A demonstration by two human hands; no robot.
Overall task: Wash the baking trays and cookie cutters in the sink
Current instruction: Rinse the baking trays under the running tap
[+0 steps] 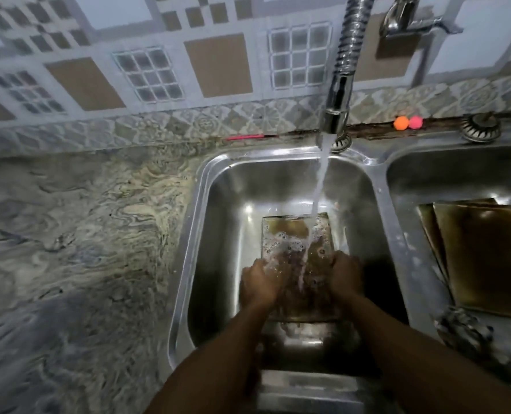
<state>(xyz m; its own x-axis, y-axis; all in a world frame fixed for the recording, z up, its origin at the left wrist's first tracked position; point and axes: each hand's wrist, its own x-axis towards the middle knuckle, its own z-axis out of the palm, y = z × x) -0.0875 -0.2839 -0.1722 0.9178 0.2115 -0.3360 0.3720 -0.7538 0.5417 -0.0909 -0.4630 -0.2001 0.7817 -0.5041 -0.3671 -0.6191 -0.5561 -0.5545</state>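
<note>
**Q:** Where is the workpiece?
**A:** The brown rectangular metal baking tray sits in the left basin of the stainless steel double sink, with its long axis pointing away from the person. The water stream from the chrome flexible faucet strikes its far right portion. Foam and splash cover the tray's middle. Its near end is hidden by the forearms and by shadow.

**Q:** How do the hands grip?
**A:** The right hand has its fingers curled over the tray's right edge and clamps it. The left hand is at the tray's left side. Running water and blur hide its fingers, so I cannot tell whether they grip or press flat.

**Q:** What is in the right basin?
**A:** Two flat brown metal sheets lie stacked and slightly offset, cut off by the frame's right edge. Just in front of them is a grey tangled wad, too blurred to identify.

**Q:** What is on the back ledge?
**A:** An orange ball touches a pink ball. A round metal strainer sits to their right. Left of the faucet lies a thin red item, too small to identify. A marbled stone countertop adjoins the sink's left side.
</note>
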